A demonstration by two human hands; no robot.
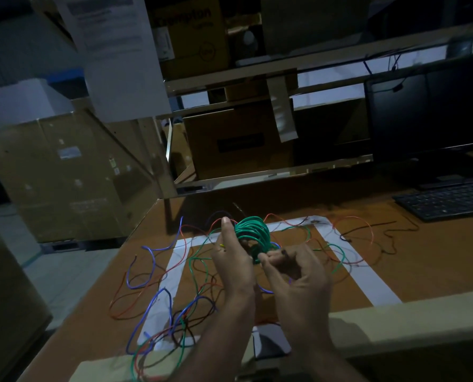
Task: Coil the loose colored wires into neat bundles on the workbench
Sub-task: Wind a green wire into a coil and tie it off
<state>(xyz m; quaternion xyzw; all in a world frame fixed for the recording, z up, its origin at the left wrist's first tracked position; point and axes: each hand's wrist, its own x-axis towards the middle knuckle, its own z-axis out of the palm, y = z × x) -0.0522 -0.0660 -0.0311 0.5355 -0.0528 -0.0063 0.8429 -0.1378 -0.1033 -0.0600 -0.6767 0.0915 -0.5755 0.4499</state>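
**Green coil in hand, loose wires on bench**

Left hand raised above the bench, fingers wrapped by a green coil, thumb straight up beside it. Right hand just beside, fingertips pinching the coil's lower end. Loose wires, blue, red, green and black, sprawl over the white tape outline below and to the left. Keyboard far right, well apart. Dim light.

Hands, green coil, seemingly gripped
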